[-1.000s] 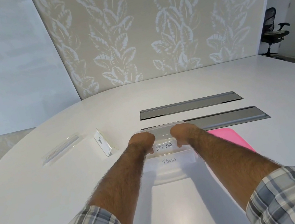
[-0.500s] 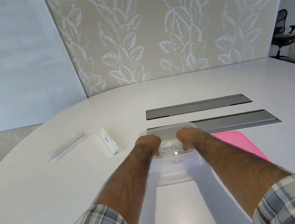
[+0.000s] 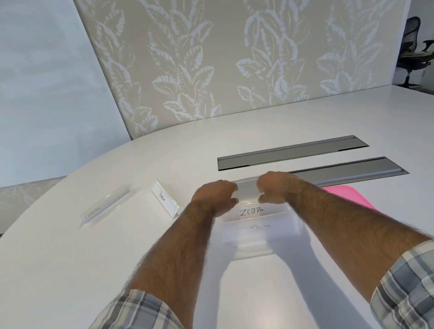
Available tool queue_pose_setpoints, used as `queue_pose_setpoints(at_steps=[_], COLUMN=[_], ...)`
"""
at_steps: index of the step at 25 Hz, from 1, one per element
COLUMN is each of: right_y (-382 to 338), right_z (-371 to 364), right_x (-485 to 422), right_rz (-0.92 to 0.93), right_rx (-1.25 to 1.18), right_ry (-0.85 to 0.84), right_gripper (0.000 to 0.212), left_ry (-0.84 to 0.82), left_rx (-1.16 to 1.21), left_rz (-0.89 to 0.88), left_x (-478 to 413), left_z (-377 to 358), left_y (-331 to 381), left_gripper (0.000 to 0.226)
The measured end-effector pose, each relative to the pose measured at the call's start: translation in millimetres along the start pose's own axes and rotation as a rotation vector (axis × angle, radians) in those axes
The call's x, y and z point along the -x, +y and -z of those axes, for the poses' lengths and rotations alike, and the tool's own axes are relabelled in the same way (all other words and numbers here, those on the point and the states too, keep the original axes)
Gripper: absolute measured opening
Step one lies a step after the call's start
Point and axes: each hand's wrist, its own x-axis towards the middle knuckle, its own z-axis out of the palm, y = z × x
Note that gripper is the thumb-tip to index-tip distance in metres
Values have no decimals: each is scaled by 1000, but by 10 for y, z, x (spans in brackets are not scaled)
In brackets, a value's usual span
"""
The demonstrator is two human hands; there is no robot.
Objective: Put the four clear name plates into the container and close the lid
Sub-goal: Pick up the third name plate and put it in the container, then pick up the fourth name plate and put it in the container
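A clear container (image 3: 254, 253) sits on the white table in front of me. Inside it stand two clear name plates, one marked ZEBRA (image 3: 251, 212) and, nearer to me, one marked PANDA (image 3: 262, 229). My left hand (image 3: 215, 196) and my right hand (image 3: 274, 184) are both closed on the top edge of the ZEBRA plate, over the container's far half. Two more clear name plates are on the table to the left: one standing upright with a handwritten card (image 3: 166, 202) and one lying flat (image 3: 107, 207). The pink lid (image 3: 346, 196) lies right of the container, partly behind my right forearm.
Two grey recessed cable hatches (image 3: 292, 152) (image 3: 356, 170) are set into the table beyond the container. A patterned wall stands behind the table. An office chair (image 3: 416, 51) is at the far right, off the table.
Both hands stay closed on the ZEBRA plate in the container. The plate has settled a little lower, now covering part of the PANDA writing. My view has shifted slightly.
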Motion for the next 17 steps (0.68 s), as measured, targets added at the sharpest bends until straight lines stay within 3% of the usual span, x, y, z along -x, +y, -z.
queue_pose_setpoints(at_steps=[9, 17], right_y=[-549, -1275], right_z=[412, 640], right_x=[-21, -161], right_rz=[75, 103], right_rx=[11, -66], right_ry=[71, 142], right_gripper=[39, 55], left_ry=[87, 126], left_rx=[-28, -38], left_rz=[103, 165], left_x=[620, 1081], left_z=[265, 371], left_y=[-681, -1558], left_gripper=[49, 68])
